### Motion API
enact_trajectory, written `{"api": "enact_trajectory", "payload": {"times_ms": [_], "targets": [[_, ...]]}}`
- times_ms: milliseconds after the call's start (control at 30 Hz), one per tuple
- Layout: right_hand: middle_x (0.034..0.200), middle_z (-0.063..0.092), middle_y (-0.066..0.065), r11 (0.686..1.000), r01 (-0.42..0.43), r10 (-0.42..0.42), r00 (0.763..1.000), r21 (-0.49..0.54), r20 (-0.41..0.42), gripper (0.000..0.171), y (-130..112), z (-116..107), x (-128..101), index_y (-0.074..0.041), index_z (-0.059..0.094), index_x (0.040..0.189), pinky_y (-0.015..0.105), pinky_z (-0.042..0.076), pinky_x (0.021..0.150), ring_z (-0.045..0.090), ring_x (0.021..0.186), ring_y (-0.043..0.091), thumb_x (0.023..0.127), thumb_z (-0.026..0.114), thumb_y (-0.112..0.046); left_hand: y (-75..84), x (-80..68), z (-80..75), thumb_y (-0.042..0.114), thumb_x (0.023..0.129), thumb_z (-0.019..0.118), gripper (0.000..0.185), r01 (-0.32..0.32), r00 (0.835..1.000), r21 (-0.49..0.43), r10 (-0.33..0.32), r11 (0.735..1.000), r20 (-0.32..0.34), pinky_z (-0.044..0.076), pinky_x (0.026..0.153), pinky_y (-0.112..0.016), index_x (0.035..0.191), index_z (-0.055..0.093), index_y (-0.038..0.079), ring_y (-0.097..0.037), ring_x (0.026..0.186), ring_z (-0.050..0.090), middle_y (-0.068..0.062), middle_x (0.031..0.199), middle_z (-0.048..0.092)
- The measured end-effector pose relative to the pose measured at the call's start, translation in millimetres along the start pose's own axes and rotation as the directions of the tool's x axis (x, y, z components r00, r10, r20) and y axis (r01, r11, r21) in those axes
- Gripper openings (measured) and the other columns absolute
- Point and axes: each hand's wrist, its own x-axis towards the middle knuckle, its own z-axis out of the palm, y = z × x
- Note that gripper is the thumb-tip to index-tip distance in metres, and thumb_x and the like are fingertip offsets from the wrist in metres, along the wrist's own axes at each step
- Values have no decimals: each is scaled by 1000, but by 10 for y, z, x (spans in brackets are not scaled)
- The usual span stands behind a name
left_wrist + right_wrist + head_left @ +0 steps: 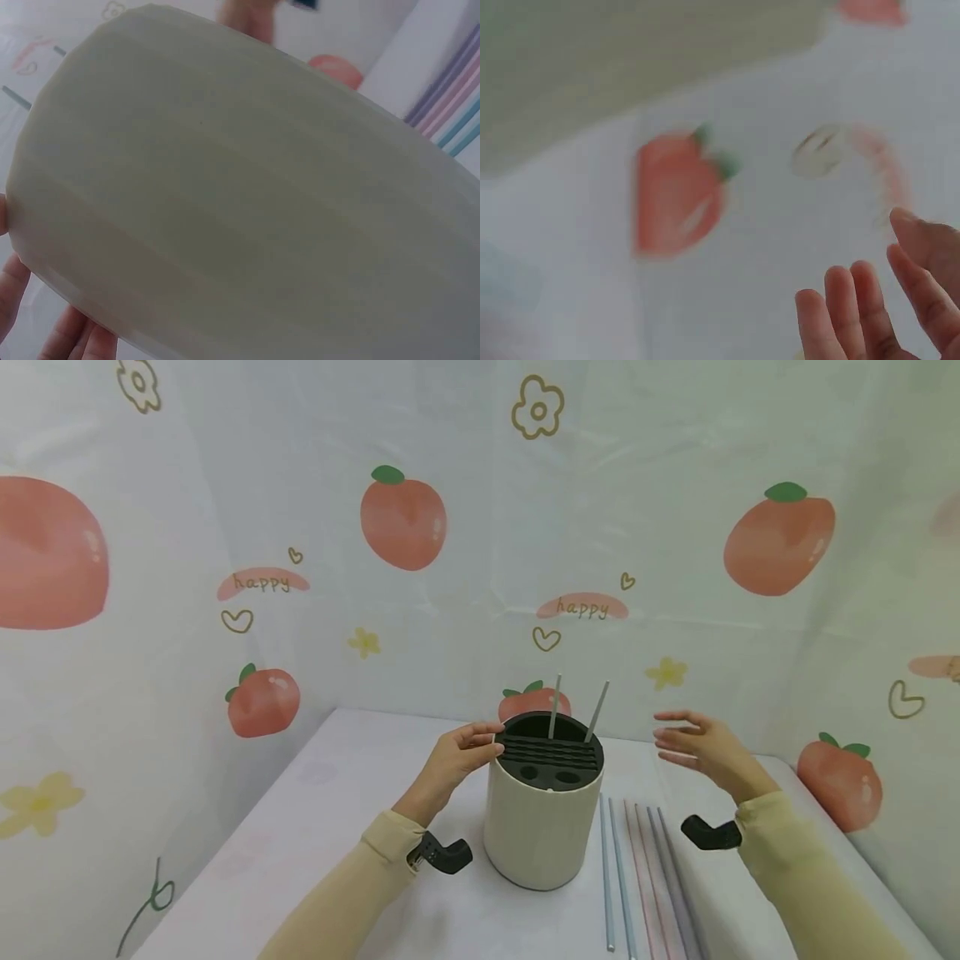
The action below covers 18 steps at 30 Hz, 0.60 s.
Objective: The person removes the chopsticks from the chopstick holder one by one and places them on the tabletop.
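The cream holder (247, 195) fills the left wrist view, hiding the table. The right wrist view is blurred; the right hand (885, 307) is cut off at the frame's corner.

Beside your left hand (453, 760), the holder (538, 827) is matt, ribbed cream plastic with a black insert (551, 758); the straws (645, 877) look smooth plastic.
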Motion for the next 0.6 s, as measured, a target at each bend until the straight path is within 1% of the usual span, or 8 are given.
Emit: {"api": "enact_trajectory", "payload": {"times_ms": [67, 133, 233, 300, 400, 500, 600], "targets": [[101, 66, -4, 994, 88, -90, 995, 60, 40, 24, -220, 150, 19, -21, 64, 112, 25, 56, 84, 67, 93, 8, 96, 56, -4, 7, -6, -10, 20, 88, 70, 39, -1, 1000, -2, 1, 1000, -2, 45, 104, -43, 126, 64, 14, -23, 116, 55, -11, 121, 59], [104, 64, -1, 981, 169, -175, 983, 92, 61, 26, -365, 303, 28, -17, 63, 115, 26, 56, 85, 67, 96, 11, 96, 55, -1, 14, -12, -15, 20, 88, 70, 39, 0, 1000, -7, 0, 1000, -4, 45, 104, -43, 126, 65, 15, -23, 115, 55, -10, 121, 59], [106, 65, 1, 963, 259, -264, 962, 78, 64, 29, -452, 499, 45, -15, 63, 117, 25, 55, 87, 67, 98, 12, 95, 56, 2, 14, -14, -19, 19, 87, 70, 39, 2, 1000, -13, -2, 1000, -6, 45, 104, -43, 125, 65, 15, -22, 115, 55, -10, 120, 59], [106, 65, 0, 955, 291, -294, 954, 50, 56, 30, -443, 599, 60, -16, 63, 116, 24, 54, 87, 68, 98, 11, 93, 58, 2, 11, -13, -17, 19, 87, 70, 39, 2, 1000, -15, -2, 1000, -6, 45, 104, -42, 125, 65, 15, -22, 114, 55, -10, 120, 59], [104, 67, -2, 950, 311, -312, 949, 17, 45, 28, -373, 700, 105, -17, 64, 114, 22, 54, 86, 68, 95, 9, 93, 60, 2, 6, -10, -13, 18, 88, 70, 38, -2, 1000, -19, 2, 1000, -2, 45, 104, -43, 125, 65, 14, -22, 113, 55, -10, 119, 59], [103, 67, -2, 947, 317, -319, 946, 47, 47, 27, -282, 752, 154, -15, 64, 111, 23, 55, 86, 68, 94, 9, 92, 59, 4, 3, -9, -10, 19, 88, 70, 38, -3, 1000, -18, 3, 1000, 1, 45, 104, -43, 125, 65, 14, -22, 114, 55, -9, 119, 59], [103, 67, -1, 945, 322, -325, 945, 65, 47, 28, -211, 780, 192, -15, 65, 109, 24, 55, 85, 68, 94, 10, 91, 59, 6, 1, -9, -11, 19, 88, 70, 39, -1, 1000, -13, 1, 1000, 4, 44, 104, -43, 125, 65, 15, -21, 114, 55, -9, 120, 59]]}}
